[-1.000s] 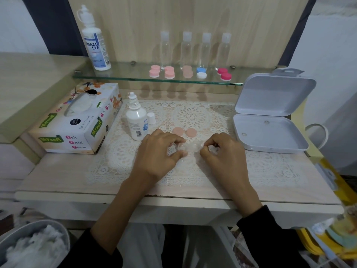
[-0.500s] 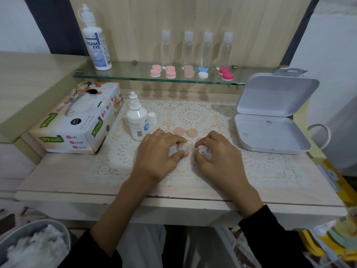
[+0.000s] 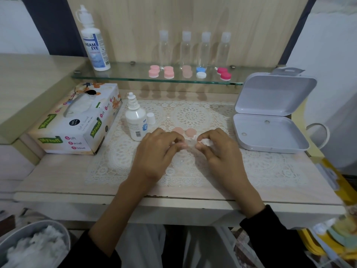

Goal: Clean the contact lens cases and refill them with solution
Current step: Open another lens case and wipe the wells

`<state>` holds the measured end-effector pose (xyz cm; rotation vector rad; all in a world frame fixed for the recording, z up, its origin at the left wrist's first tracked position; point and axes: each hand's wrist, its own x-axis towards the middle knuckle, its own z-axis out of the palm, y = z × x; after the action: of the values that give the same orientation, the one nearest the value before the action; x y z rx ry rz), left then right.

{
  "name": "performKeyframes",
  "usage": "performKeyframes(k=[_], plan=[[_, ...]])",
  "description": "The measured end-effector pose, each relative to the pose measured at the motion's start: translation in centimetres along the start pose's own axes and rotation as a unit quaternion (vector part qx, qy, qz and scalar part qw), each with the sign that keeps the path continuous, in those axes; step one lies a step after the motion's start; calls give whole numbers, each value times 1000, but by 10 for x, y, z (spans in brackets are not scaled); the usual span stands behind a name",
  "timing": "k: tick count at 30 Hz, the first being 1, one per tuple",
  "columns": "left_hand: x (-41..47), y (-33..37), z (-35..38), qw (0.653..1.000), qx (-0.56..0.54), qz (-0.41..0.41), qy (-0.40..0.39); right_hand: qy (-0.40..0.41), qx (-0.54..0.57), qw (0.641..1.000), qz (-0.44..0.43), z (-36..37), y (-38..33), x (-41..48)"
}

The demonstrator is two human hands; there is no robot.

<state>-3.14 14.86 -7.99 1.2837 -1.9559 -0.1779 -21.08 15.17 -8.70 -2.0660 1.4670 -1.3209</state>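
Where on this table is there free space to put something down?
Free: the lace mat at front right, between the right hand and the white box; the bare tabletop in front of the tissue box; the mat between bottle cap and white box. Crowded: around the solution bottle, peach lids and left hand; the glass shelf too.

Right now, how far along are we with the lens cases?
Done: two peach caps are off; the small bottle stands uncapped. In hand: the left hand holds the clear case while the right hand presses tissue to it. Left: refill, recap. Whether the shelf cases are finished, I cannot tell.
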Motion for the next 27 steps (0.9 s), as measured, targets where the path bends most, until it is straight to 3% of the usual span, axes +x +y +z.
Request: performKeyframes(k=[6,13,19,27], plan=[[1,-3,1,993,-98,-60,-23,77,104,991,-31,-8,-4,0],[2,-4,1,984,-155,-82,-30,12,103,993,-51,-4,0,1],[2,-6,2,985,-148,-76,-37,-42,188,981,30,0,0,-3],[0,4,0,986,-144,-69,-43,20,237,970,52,-4,-3,-3]])
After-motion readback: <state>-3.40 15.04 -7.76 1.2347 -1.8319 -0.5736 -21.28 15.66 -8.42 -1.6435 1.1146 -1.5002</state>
